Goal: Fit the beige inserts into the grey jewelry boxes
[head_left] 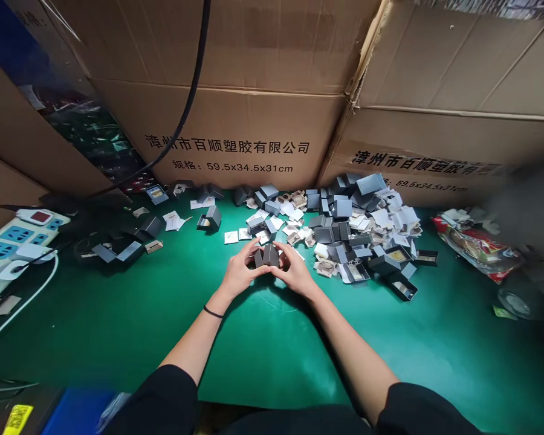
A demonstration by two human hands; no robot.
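Observation:
Both my hands meet over the middle of the green table (pixel 272 356), holding a small dark grey box (pixel 271 255) that looks like a jewellery box. My left hand (pixel 242 269) closes its thumb and fingers around the box's left side. On the right side, my right hand (pixel 294 269) grips it the same way, the thumbs nearly touching in front. Two dark blocks show between the fingers; whether they are joined halves of one box I cannot tell. Just beyond the hands lie white paper cards (pixel 231 237) and more small grey boxes (pixel 256 225).
A heap of grey boxes and white inserts (pixel 381 217) spreads to the right. Further right lies a red plastic bag (pixel 476 244). Several boxes (pixel 149 228) sit at the left, near a power strip (pixel 16 241) with cables. Large cardboard cartons (pixel 254 121) wall off the back.

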